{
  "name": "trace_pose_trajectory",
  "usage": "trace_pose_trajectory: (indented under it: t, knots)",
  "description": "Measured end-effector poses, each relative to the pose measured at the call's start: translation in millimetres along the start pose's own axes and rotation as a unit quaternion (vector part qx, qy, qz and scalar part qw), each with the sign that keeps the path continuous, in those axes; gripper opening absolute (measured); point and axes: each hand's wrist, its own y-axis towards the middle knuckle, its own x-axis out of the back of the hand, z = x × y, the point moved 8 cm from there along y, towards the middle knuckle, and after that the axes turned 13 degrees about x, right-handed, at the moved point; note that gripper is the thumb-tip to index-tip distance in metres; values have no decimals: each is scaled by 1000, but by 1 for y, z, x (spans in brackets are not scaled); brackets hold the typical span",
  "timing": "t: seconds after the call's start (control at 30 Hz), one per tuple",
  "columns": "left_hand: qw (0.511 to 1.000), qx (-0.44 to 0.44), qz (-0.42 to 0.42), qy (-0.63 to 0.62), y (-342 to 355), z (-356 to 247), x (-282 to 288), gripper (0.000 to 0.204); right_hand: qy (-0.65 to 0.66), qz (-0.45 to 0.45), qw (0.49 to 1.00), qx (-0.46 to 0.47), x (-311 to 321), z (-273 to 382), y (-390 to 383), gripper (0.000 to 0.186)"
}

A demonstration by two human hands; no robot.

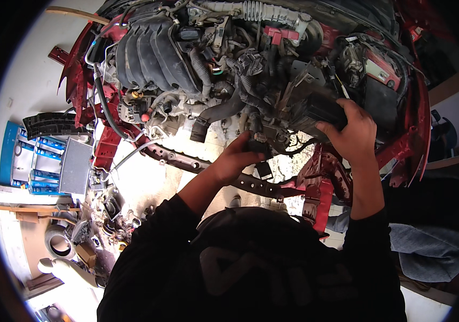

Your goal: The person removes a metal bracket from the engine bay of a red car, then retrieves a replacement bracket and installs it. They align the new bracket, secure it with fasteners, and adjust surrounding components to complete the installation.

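Note:
My right hand (351, 132) grips the right end of a dark box-shaped plastic part (315, 114) at the front right of the engine bay, thumb on the near side and fingers over the top. Lower and to the left, my left hand (235, 161) is closed on a small black plastic piece (258, 144) by the wiring. A black cable (299, 149) curves between the two hands. Just left of them, a thick black hose (199, 129) hangs with its end free. The ribbed black engine cover (154, 53) lies farther left.
A bare metal crossbar (186, 163) spans the front of the red car body, below my hands. A red bracket (321, 198) stands at the right. Loose parts (114, 214) lie on the floor at left, near a radiator-like panel (76, 166). Dark cloth (428, 247) hangs at right.

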Motion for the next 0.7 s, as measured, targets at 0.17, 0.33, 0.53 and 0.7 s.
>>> trace_pose_trajectory:
  t: [0.17, 0.33, 0.53, 0.7]
  knots:
    - [999, -12, 19, 24, 9, 7, -4, 74, 2, -14, 1000, -5, 4, 0, 0, 70]
    - [1000, -15, 23, 11, 8, 5, -4, 64, 14, -26, 999, -27, 6, -5, -2, 68]
    - [999, -13, 32, -4, -1, -2, 11, 68, 11, -17, 999, -45, 4, -12, -5, 68]
    - [986, -11, -68, 150, 18, 22, 44, 71, 40, -11, 997, -62, 5, -14, -5, 68]
